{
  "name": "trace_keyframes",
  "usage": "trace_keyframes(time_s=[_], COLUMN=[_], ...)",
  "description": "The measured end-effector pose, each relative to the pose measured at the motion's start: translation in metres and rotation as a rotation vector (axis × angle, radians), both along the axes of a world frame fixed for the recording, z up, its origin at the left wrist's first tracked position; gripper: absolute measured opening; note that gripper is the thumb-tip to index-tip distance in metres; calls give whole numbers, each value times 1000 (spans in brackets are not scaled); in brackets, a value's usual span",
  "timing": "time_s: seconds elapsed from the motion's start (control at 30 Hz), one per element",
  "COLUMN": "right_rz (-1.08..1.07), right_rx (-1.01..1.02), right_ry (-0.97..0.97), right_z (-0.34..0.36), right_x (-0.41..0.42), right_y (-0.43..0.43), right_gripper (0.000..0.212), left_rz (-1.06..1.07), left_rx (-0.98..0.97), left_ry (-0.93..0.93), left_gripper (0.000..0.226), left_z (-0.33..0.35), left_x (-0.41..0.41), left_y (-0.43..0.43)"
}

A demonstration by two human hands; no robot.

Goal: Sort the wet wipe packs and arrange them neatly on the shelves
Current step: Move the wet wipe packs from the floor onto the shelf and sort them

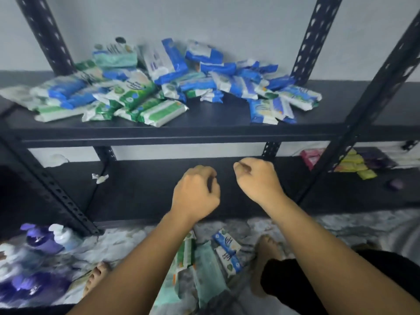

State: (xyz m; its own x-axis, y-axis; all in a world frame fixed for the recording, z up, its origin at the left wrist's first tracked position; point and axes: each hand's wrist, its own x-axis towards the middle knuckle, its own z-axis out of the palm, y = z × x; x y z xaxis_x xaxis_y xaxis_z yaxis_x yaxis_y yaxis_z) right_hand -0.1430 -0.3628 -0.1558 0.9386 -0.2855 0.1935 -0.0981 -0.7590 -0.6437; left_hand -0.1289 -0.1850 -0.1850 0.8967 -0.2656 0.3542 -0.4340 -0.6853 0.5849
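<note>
A jumbled heap of wet wipe packs (159, 87), blue-and-white ones mixed with green-and-white ones, lies on the upper black shelf (204, 130). More packs lie on the floor: a blue-and-white pack (228, 248) and green ones (185, 253) between my forearms. My left hand (195, 192) and my right hand (256, 180) hover side by side in front of the lower shelf (141, 189), below the heap. Both have their fingers curled into loose fists and hold nothing.
Perforated black uprights (372, 87) cross the right side and left side (61, 192). Pink, yellow and purple packs (354, 164) sit on the lower shelf at right. Pump bottles (45, 239) stand on the floor at left. My bare feet (266, 253) rest on a patterned floor.
</note>
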Motion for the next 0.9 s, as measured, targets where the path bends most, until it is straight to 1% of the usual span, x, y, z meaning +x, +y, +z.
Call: trace_keyframes(time_s=[0.07,0.13,0.2,0.3,0.37,0.4,0.5,0.57,0.6,0.63,0.7,0.73,0.77,0.8,0.83,0.87,0.9], right_rz=[-12,-45,-95,-162,-163,-155,-144,-122,-117,-123,-186,-225,-245,-262,-275,-290,-296], right_rx=[-19,2,12,5,-48,-83,-146,-164,-140,-75,118,165,114,12,-84,-147,-176], right_ry=[-88,-122,-149,-165,-134,-110,1,90,110,93,38,22,23,26,34,44,65], right_z=[32,57,75,87,89,91,93,91,90,90,93,95,97,98,100,101,103], right_x=[-6,-10,-11,-2,10,16,36,47,50,51,52,54,57,59,61,64,65], right_y=[-13,-29,-48,-80,-100,-106,-116,-119,-119,-119,-121,-124,-126,-129,-132,-135,-137], right_gripper=[24,15,17,31,45,49,45,43,42,41,40,40,41,44,46,46,46], left_rz=[-29,-55,-81,-129,-154,-162,-171,-169,-169,-171,-173,-164,-150,-135,-107,-75,-39], left_rx=[3,10,27,80,139,170,235,243,248,266,305,304,287,255,216,177,158], left_ry=[-69,-123,-157,-198,-217,-219,-199,-182,-180,-175,-149,-135,-125,-124,-127,-130,-128], left_gripper=[31,29,29,32,33,33,34,35,37,40,49,51,51,46,36,27,26], left_z=[26,48,66,87,98,102,111,114,114,115,116,115,114,112,111,110,111], left_x=[-1,1,6,19,31,39,62,76,83,87,93,94,95,97,98,100,101], left_y=[-9,-19,-30,-46,-60,-68,-93,-108,-115,-121,-130,-133,-135,-137,-138,-138,-138])
